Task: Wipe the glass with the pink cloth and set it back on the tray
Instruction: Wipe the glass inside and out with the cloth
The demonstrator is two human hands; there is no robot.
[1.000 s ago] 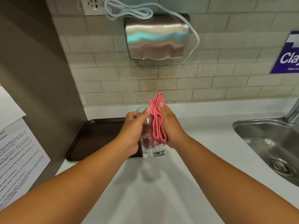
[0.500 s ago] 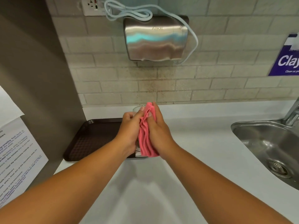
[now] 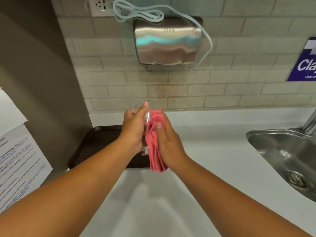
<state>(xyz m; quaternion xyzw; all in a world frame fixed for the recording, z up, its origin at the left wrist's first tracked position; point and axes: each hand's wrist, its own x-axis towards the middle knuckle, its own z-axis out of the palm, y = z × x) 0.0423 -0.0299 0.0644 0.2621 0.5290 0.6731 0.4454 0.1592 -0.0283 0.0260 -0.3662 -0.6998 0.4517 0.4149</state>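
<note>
My left hand [image 3: 132, 132] grips a clear glass [image 3: 147, 115], held upright in the air above the right end of a dark brown tray [image 3: 92, 147]. Only the glass's rim and a strip of its side show between my hands. My right hand [image 3: 168, 144] presses a folded pink cloth [image 3: 154, 151] flat against the right side of the glass. The cloth hangs down below the glass's base.
A white counter [image 3: 213, 159] runs right to a steel sink [image 3: 287, 159] with a tap [image 3: 310, 124]. A steel hand dryer [image 3: 167, 43] hangs on the tiled wall above. A brown panel with a paper notice [image 3: 18, 168] stands at the left.
The cloth has slid down the glass's right side and now hangs lower. My left thumb has shifted up to the rim, and more of the glass's top shows.
</note>
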